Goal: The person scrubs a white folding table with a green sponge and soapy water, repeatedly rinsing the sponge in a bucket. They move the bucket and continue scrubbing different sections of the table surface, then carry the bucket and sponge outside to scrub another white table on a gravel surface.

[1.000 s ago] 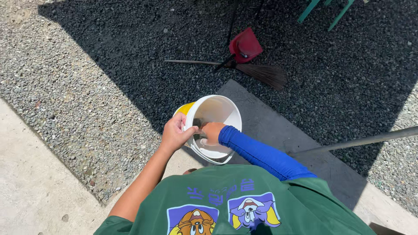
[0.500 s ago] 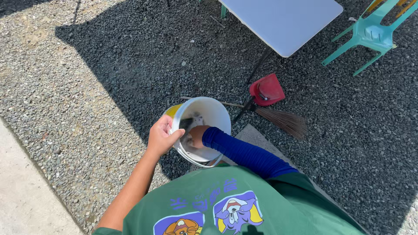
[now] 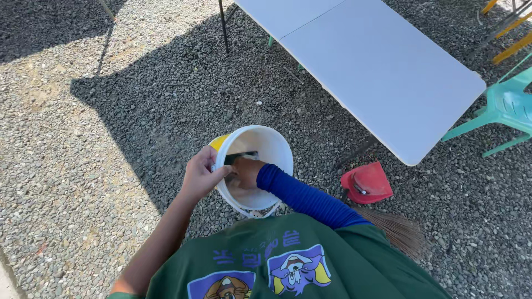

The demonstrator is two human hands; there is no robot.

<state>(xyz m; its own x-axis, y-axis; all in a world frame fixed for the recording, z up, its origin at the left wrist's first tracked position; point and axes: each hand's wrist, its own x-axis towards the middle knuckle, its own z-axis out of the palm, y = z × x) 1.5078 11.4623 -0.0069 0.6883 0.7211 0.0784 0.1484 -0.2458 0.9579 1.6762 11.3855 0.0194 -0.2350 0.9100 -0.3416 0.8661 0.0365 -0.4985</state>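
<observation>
Both hands worked a white bucket (image 3: pixel 260 166) held above the gravel (image 3: pixel 83 166).

Left hand (image 3: pixel 200 176) clamped its grip on the near-left rim; right hand (image 3: pixel 247 171) reached inside, grip state hidden, touching something dark. Best handled by keeping the rim braced and tilted toward the reaching arm, clear of the table (image 3: pixel 382 72).

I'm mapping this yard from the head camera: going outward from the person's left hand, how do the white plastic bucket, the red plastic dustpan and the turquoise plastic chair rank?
1. White plastic bucket: the left hand grips its rim.
2. Red plastic dustpan: on the gravel, right of the bucket.
3. Turquoise plastic chair: far right, beyond the table.
</observation>
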